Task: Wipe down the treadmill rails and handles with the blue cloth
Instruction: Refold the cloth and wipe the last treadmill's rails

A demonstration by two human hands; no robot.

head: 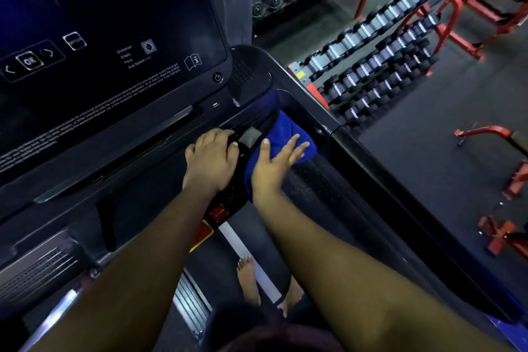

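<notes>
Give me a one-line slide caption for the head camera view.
Right hand presses blue cloth onto treadmill by the console; left hand rests beside it.

The console [114, 51], upper left of the frame, shows "OK" between arrows, then "Distance", "Steps", "Pace", "Avg Speed" and an "i" booklet sign; its fine print is unreadable.
</notes>
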